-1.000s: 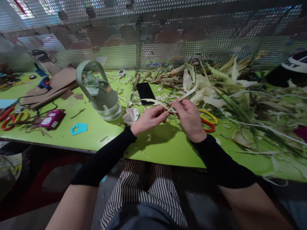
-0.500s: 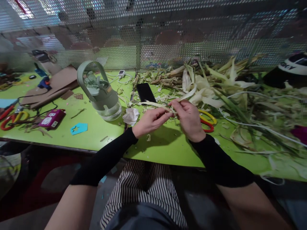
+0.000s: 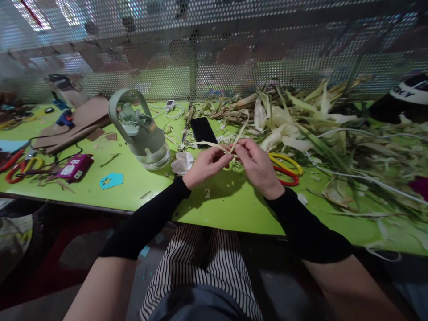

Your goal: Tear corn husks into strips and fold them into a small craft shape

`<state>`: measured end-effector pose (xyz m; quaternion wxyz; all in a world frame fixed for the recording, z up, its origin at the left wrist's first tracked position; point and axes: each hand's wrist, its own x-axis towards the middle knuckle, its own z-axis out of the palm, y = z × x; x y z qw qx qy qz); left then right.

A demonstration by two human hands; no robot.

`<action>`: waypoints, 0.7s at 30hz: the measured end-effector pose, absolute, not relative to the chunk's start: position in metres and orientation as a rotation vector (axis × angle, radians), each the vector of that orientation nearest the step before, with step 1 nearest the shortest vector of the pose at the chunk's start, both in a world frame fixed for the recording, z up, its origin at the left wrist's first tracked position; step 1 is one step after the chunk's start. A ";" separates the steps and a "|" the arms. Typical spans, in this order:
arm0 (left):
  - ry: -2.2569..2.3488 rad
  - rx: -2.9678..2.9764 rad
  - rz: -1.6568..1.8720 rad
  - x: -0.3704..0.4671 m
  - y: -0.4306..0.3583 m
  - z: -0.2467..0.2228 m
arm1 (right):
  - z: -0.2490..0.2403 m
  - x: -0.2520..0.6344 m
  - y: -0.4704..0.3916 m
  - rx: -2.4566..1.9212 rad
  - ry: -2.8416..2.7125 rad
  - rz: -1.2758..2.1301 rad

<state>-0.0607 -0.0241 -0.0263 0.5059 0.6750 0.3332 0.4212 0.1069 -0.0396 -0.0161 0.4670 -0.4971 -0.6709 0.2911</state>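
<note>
Above the green table, my left hand (image 3: 209,166) pinches a pale corn husk strip (image 3: 211,144), whose free end points left. My right hand (image 3: 256,166) is closed beside it, fingertips almost touching the left ones, on a second narrow husk strip (image 3: 241,132) that rises upward. The two strips meet between the fingertips; how they join there is hidden. Scissors (image 3: 290,164) with yellow and red handles lie just right of my right hand. A black phone (image 3: 203,130) rests behind my left hand, and a crumpled white tissue (image 3: 182,163) sits to its left.
A heap of corn husks (image 3: 301,120) spreads over the right side, crossed by a white cable (image 3: 364,178). A green water bottle (image 3: 142,138) stands at left, near a purple box (image 3: 75,167), a blue paper pentagon (image 3: 111,180) and cardboard (image 3: 78,119). Perforated metal mesh (image 3: 160,58) borders the back.
My right hand has moved slightly left and turned, and its husk strip now points upward instead of right. More of the scissors' handles shows. My left hand has barely moved.
</note>
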 end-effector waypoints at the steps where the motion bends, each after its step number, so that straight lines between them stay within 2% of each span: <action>1: 0.810 1.615 1.014 -0.061 -0.024 -0.025 | -0.016 0.107 -0.040 -1.218 -1.666 0.711; 21: 0.891 1.681 1.077 -0.060 -0.022 -0.021 | -0.017 0.097 -0.049 -1.174 -1.583 0.910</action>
